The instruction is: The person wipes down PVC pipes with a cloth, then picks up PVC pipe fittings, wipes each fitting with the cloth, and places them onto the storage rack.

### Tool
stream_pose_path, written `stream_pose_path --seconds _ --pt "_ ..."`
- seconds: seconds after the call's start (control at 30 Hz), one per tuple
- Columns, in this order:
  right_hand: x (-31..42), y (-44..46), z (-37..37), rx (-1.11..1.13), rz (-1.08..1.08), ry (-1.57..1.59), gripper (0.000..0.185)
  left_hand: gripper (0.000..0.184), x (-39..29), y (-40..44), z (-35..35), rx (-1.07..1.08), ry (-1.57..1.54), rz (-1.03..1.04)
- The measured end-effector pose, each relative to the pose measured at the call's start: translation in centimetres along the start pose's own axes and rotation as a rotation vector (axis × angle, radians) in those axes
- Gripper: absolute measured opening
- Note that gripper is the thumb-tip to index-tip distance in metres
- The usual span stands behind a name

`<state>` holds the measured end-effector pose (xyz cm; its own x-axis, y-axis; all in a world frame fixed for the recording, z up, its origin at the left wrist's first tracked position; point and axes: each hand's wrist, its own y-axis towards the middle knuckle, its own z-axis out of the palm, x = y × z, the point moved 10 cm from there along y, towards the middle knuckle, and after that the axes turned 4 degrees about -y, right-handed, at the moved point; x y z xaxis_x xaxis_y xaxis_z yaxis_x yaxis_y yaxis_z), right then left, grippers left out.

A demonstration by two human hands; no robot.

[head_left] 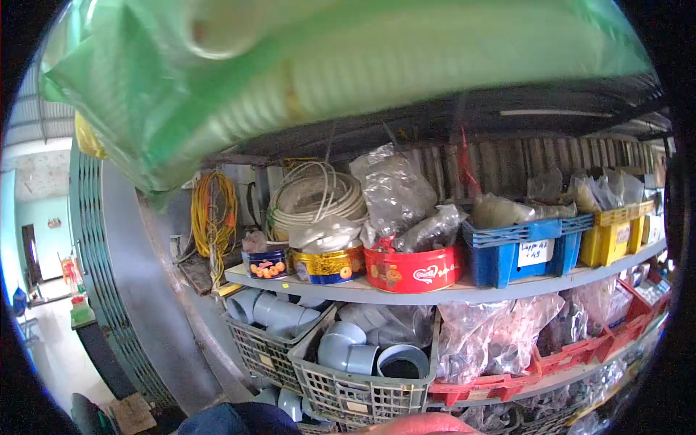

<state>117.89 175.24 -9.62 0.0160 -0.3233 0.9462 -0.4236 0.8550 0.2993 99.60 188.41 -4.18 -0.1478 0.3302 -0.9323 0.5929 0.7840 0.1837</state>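
A green translucent plastic bag (290,80) fills the top of the view, very close and blurred. A ribbed, pale, long shape shows through it; I cannot tell what it is. Neither of my hands can be made out, and whatever holds up the bag is hidden. At the bottom edge are a dark blue rounded shape (239,420) and a smooth pinkish shape (417,424), both cut off and too partial to name. Behind the bag stands a grey shelf (348,291) with a red round tin (413,270), a gold-and-blue tin (328,265) and a dark blue tin (267,264).
Coiled white hose (312,206) and yellow cable (214,210) are at the left. A blue crate (525,254) and yellow bin (616,235) stand right. Below are grey crates (362,391) of pipe elbows (341,344) and red bins (486,388) of bagged parts. A folding gate (109,254) is left.
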Motion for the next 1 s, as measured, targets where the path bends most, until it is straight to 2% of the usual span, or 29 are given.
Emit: stream_pose_path --seconds 0.07,0.13,0.2,0.27,0.33,0.37,0.4,0.43,0.47,0.5,0.57,0.6,0.7,0.8,0.83,0.87,0.93,1.0 --pt "0.3 1.5 -0.9 0.358 0.205 -0.476 0.046 0.084 0.2 -1.2 0.0 0.020 -0.008 -0.012" --pt "7.7 0.6 -3.9 0.080 0.111 0.341 0.046 0.083 0.1 -2.2 0.7 0.053 -0.022 -0.025" --pt "9.9 2.4 -7.1 -0.107 0.133 -0.086 0.048 0.083 0.3 -2.8 2.6 0.120 -0.043 -0.048" --pt "15.8 2.0 -7.0 -0.176 0.125 -0.216 0.043 0.083 0.7 -4.1 4.5 0.187 -0.060 -0.071" --pt "22.8 2.0 -6.0 -0.262 -0.047 -0.394 0.033 0.082 1.6 -8.2 7.9 0.280 -0.094 -0.133" --pt "23.2 2.1 -5.2 -0.254 -0.092 -0.422 0.038 0.078 -5.6 -9.2 9.6 0.214 -0.530 -0.546" --pt "23.4 1.9 -4.9 -0.260 -0.132 -0.458 0.044 0.072 -7.6 -8.6 9.2 0.279 -0.478 -0.506" --pt "25.2 1.5 -4.3 -0.330 -0.128 -0.391 0.044 0.075 -6.2 -7.4 8.3 0.350 -0.300 -0.345" --pt "26.4 0.9 -3.5 -0.405 -0.121 -0.333 0.045 0.077 -5.6 -7.1 8.3 0.439 -0.352 -0.348" --pt "25.9 0.0 -2.6 -0.470 -0.098 -0.301 0.048 0.078 -9.2 -6.9 8.2 0.492 -0.327 -0.307" --pt "24.3 -1.0 -1.4 -0.572 -0.046 -0.266 0.051 0.082 -11.2 -6.2 8.1 0.613 -0.396 -0.200" --pt "23.4 -1.5 -0.5 -0.608 0.028 -0.246 0.058 0.081 -12.9 -6.0 7.3 0.596 -0.340 -0.119" --pt "20.0 -2.2 2.5 -0.671 0.001 -0.430 0.073 0.078 -14.1 -6.1 5.9 0.569 -0.414 -0.222" --pt "14.2 -3.2 6.1 -0.702 0.143 -0.037 0.047 0.062 -14.1 -6.6 5.6 0.589 -0.356 -0.185" --pt "13.5 -3.3 6.8 -0.803 0.055 0.065 0.036 0.061 -13.7 -6.8 5.8 0.601 -0.322 -0.120" --pt "13.0 -4.3 7.5 -0.867 0.066 0.044 0.032 0.060 -13.2 -7.3 5.8 0.593 -0.291 -0.057" --pt "11.8 -5.2 8.6 -0.965 0.061 0.104 0.029 0.064 -11.4 -8.3 6.2 0.597 -0.271 -0.065" --pt "11.5 -6.1 9.3 -1.083 0.089 0.158 0.027 0.066 -10.3 -9.2 6.6 0.599 -0.367 -0.063"
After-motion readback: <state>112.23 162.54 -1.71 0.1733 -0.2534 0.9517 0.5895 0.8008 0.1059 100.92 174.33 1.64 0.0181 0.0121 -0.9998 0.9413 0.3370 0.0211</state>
